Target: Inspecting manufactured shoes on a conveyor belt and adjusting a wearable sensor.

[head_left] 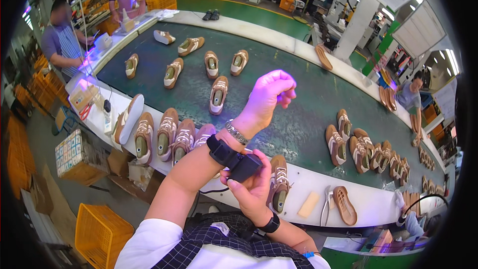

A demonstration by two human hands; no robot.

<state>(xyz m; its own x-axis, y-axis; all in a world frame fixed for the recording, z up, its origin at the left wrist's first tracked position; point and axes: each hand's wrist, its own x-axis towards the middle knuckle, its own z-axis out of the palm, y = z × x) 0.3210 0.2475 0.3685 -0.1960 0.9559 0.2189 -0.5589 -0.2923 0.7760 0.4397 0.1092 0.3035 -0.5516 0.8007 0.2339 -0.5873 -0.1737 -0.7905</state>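
My left hand [269,93] is raised over the dark green conveyor belt, its fingers curled into a loose fist with nothing visible in them. A metal bracelet [236,132] circles that wrist, and below it a black strap [220,150] carries a black box-shaped device [244,168]. My right hand [252,192] grips this device from below, thumb on its near side; a black band is on that wrist too. Just right of my right hand, a brown-and-white sneaker [280,182] stands on the white ledge. More sneakers [167,132] line the ledge left of my forearm.
Several sneakers [217,94] sit on the conveyor belt [284,129]. Pincers [326,205], a tan block [308,204] and a brown shoe sole [344,205] lie on the ledge at right. A yellow crate [101,236] stands at lower left. Co-workers [62,37] stand around the belt.
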